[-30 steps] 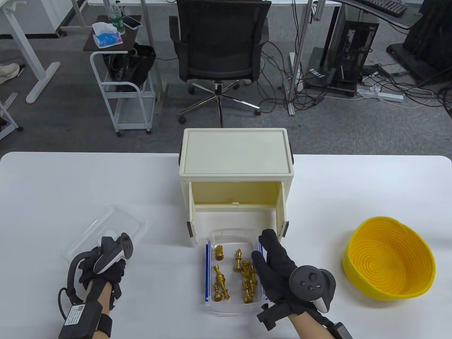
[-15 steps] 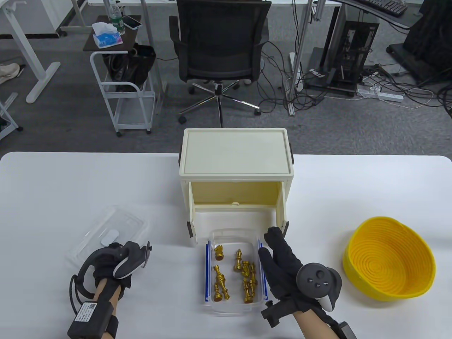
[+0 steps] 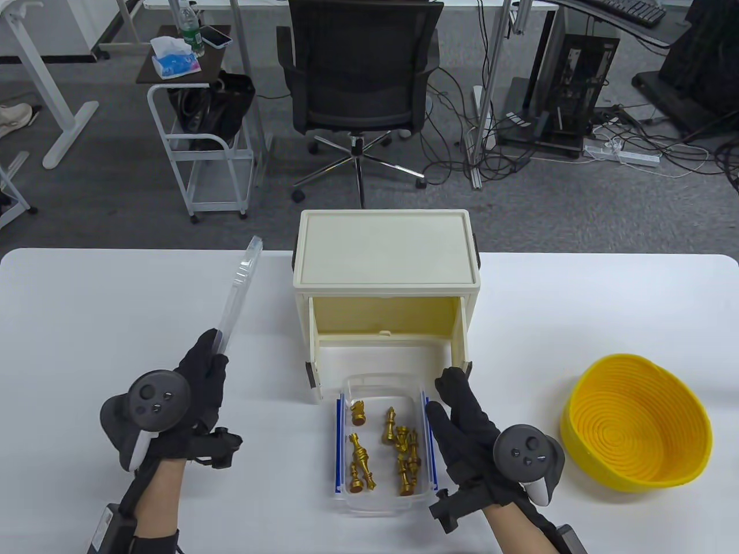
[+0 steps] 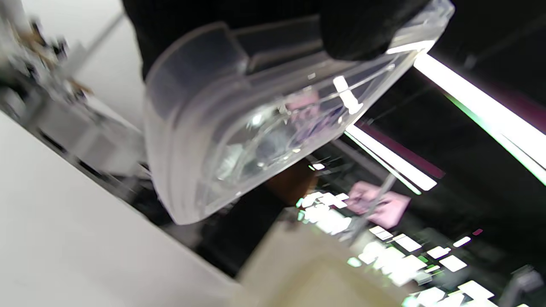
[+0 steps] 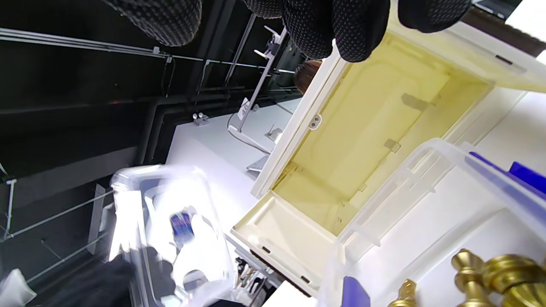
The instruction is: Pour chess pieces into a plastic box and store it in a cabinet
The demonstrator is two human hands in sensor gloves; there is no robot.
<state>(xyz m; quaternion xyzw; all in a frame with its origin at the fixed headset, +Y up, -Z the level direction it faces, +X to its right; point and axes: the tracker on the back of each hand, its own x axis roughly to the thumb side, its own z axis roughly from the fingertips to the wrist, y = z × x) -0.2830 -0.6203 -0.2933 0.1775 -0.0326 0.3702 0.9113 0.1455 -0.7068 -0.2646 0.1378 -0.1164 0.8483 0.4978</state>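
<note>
Office floor and a desk chair (image 3: pixel 361 69) sit behind the white tabletop (image 3: pixel 86 300). Cabinet (image 3: pixel 385 254) stands at the middle of the far edge, door open toward me. Plastic box (image 3: pixel 382 444) is near the front edge, right before the opening, gold chess pieces (image 3: pixel 384 450) already inside, so pouring looks done. Yellow basket (image 3: pixel 638 430) is on the right side of the tabletop.

My left hand (image 3: pixel 173 404) grips the clear lid (image 3: pixel 236 300) by its near end, lid lifted off the tabletop and standing on edge. My right hand (image 3: pixel 467 433) lies with fingers extended along the box's right wall; wrist view shows fingertips (image 5: pixel 337 25) loose, grasping nothing.

Current step, as I read it: lid onto box. To do it well: steady the box with the right hand, turn the lid flat, line its corners with the rim, then press down and close the blue clips (image 3: pixel 337 444).
</note>
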